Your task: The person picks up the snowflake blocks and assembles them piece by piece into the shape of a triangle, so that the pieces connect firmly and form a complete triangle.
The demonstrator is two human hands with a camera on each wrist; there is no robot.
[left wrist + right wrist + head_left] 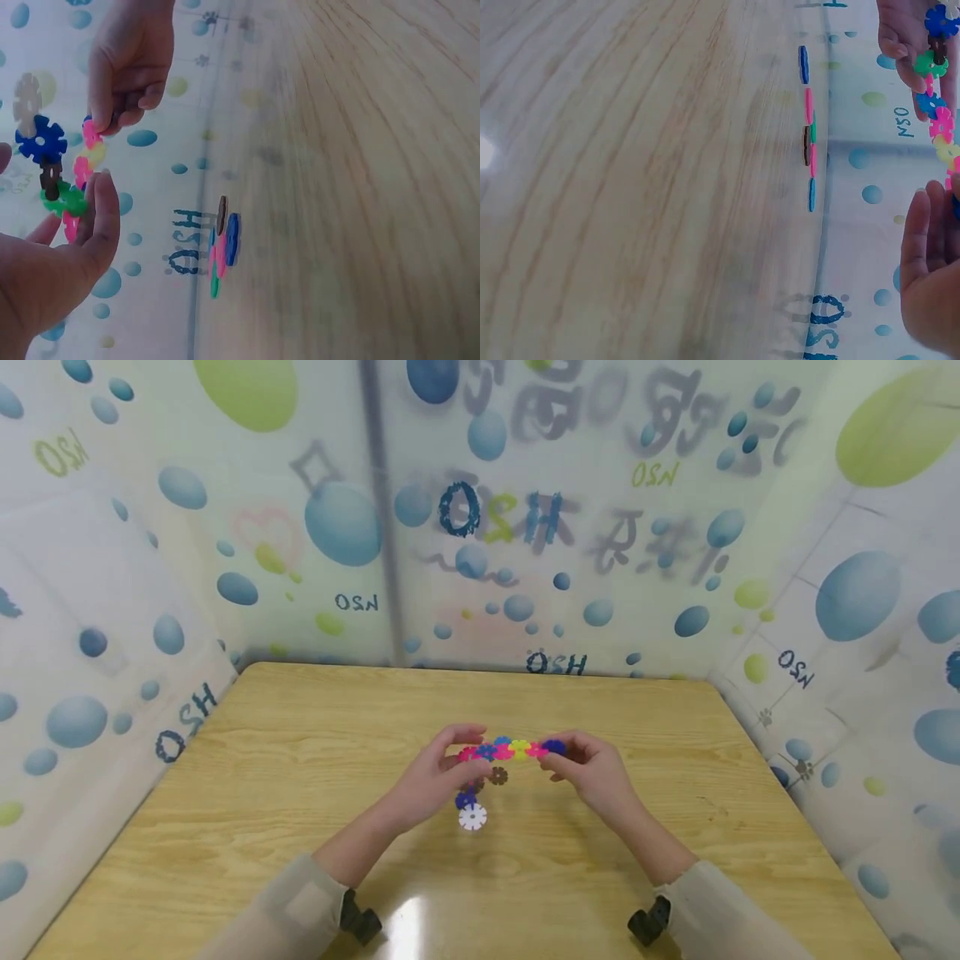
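A chain of interlocking plastic snowflake discs (519, 749) is held up between both hands above the table. My left hand (429, 783) holds its left part between thumb and fingers, around the green disc (66, 199) and a pink one. From there a brown disc, a dark blue disc (41, 140) and a white disc (472, 817) extend toward me. At the other end, my right hand (600, 772) pinches the dark blue disc (554, 747), beside a pink disc and a yellow one. The fingers partly hide both held spots.
Several loose discs (808, 127) lie flat on the wooden table (300, 735), beyond the hands, in blue, pink, green and brown. Patterned sheets (480, 560) with bubble prints stand behind the table and at both sides.
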